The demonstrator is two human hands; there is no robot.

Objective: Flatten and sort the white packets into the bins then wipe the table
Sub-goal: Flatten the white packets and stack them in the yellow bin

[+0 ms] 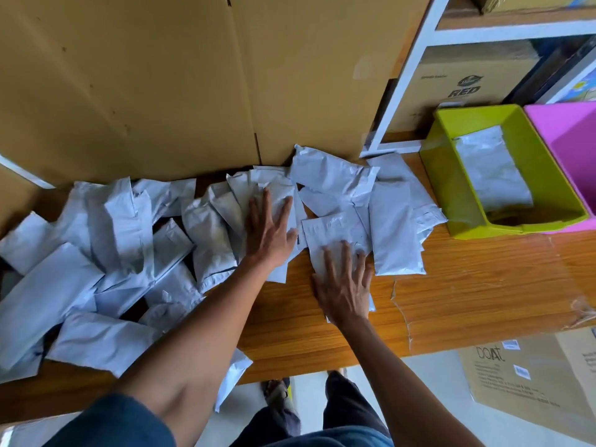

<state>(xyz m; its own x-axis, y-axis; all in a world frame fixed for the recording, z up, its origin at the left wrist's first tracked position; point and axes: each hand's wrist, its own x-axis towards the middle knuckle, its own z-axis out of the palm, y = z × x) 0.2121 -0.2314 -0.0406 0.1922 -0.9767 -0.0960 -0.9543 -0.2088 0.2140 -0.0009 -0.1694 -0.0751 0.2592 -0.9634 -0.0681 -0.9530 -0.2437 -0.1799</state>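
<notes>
Several white packets lie heaped across the wooden table, from the left edge to the middle. My left hand rests flat with straight fingers on a packet in the middle of the heap. My right hand presses flat on another white packet near the table's middle. A long flat packet lies just right of it. At the right stands a green bin with a white packet inside, and a pink bin beside it.
A large cardboard sheet stands behind the heap. A white shelf frame with a cardboard box sits at the back right. One packet hangs over the table's near edge. A flat box lies on the floor.
</notes>
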